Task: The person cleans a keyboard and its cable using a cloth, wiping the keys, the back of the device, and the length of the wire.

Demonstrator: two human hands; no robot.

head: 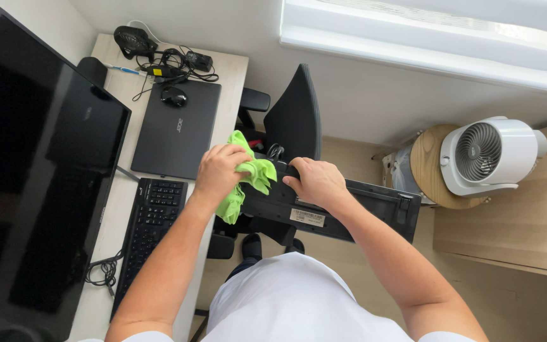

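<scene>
My left hand is closed on a bright green cloth and presses it against the left end of a black keyboard. The keyboard is turned underside up, with a white label showing, and is held in the air over a black office chair. My right hand grips the keyboard near its middle from above.
To the left stands a white desk with a large dark monitor, a second black keyboard, a closed dark laptop, a mouse and tangled cables. On the right, a white fan rests on a round wooden stool.
</scene>
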